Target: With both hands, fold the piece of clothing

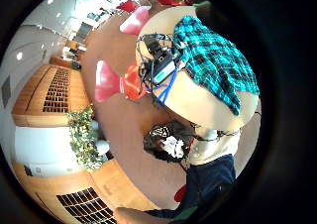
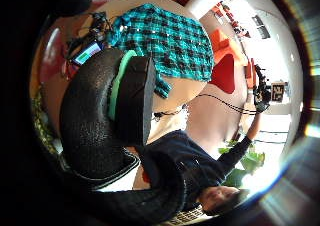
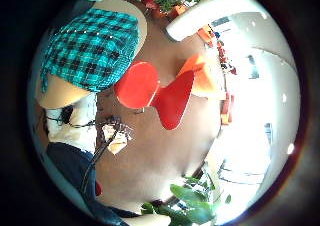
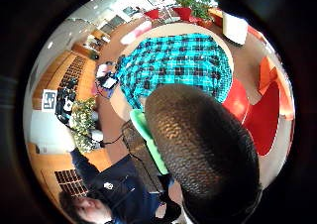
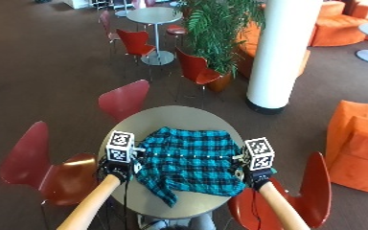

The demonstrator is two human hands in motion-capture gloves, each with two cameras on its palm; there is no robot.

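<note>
Round table with a plaid shirt spread on it

A round beige table point(image 5: 171, 115) stands at the lower centre of the outside view on brown carpet. A teal-and-black plaid shirt point(image 5: 187, 160) lies flat across its middle and near side, one corner reaching toward the near rim. In the palm views a small device with cables point(image 1: 161, 65) sits on the tabletop just beside the shirt.

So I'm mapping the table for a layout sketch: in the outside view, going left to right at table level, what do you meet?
Red chair → left hand → teal plaid shirt on the round table → right hand → red chair → orange armchair.
</note>
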